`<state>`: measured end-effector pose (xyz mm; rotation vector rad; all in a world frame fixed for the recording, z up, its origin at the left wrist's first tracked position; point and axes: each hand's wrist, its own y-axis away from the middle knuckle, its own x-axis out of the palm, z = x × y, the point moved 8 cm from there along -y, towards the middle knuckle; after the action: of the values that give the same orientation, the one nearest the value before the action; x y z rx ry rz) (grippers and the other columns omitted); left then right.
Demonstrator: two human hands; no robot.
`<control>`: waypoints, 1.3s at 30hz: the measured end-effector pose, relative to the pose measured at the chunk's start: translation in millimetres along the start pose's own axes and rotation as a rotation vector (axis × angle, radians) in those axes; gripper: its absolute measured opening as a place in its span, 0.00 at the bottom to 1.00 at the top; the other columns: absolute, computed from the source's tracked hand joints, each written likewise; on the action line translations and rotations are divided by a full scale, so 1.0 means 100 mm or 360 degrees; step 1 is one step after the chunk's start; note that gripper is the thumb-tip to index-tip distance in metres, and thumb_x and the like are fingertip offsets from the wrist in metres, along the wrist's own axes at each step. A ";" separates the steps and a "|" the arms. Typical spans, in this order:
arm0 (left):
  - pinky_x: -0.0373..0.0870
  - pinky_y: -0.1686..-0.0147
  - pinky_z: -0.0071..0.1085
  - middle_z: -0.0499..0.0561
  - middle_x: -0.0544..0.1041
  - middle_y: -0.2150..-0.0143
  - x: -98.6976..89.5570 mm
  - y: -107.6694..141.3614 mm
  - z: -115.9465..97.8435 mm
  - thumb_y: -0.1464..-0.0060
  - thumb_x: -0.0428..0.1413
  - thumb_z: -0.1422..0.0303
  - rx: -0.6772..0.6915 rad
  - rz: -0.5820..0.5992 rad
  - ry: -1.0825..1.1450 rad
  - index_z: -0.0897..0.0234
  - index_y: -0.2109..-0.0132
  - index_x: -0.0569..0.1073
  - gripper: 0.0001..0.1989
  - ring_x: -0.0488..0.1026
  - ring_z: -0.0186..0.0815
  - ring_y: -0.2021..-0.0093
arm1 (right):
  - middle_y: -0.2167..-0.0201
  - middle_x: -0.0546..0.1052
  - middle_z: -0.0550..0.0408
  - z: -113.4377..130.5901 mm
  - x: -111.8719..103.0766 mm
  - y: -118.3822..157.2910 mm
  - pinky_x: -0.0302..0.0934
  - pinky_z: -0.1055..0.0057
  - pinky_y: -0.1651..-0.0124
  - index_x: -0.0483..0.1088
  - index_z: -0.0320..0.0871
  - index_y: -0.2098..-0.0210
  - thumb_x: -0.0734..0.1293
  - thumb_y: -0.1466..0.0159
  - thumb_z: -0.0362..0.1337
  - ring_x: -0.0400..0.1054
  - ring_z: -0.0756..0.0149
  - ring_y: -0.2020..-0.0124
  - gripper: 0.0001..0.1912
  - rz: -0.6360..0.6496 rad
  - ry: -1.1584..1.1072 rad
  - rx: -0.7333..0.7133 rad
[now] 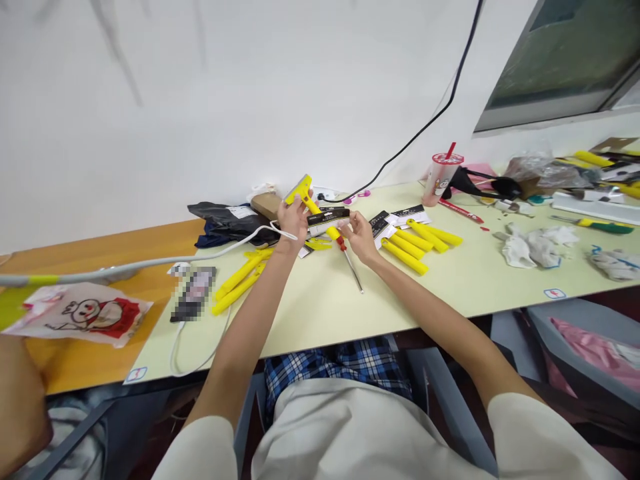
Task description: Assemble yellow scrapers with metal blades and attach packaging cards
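Note:
Near the wall side of the table, my left hand [294,219] is closed around a yellow scraper [300,191] with a wide flat head, held tilted. A black and white card [328,217] lies across the scraper's handle, and the handle's end shows below it. My right hand [359,233] pinches the card's right edge. Just under the hands, a screwdriver [354,269] with a red handle rests on the table. To the right, several yellow handles [407,257] lie with black and white cards [409,215]. More yellow scrapers [239,283] lie left of my left forearm.
A phone [194,293] with a white cable lies left. A black plastic bag [230,220] sits by the wall. At the right stand a drink cup [441,180], crumpled gloves [533,247] and a green-yellow screwdriver [595,225]. Another person's arm [20,400] shows at far left.

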<state>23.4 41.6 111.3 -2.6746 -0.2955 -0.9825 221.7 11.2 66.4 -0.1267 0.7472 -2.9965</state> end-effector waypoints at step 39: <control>0.87 0.64 0.36 0.58 0.85 0.67 -0.61 0.46 0.27 0.53 0.79 0.66 -0.0636 0.0196 -0.0845 0.68 0.64 0.82 0.16 0.85 0.43 0.67 | 0.65 0.82 0.53 -0.30 0.47 0.41 0.76 0.66 0.72 0.67 0.48 0.57 0.69 0.23 0.62 0.79 0.62 0.71 0.24 0.0382 -0.0323 0.0958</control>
<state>6.8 1.1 42.8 -3.2419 -0.0323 -0.2983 173.0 -14.6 24.3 -0.2813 -0.1588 -2.7726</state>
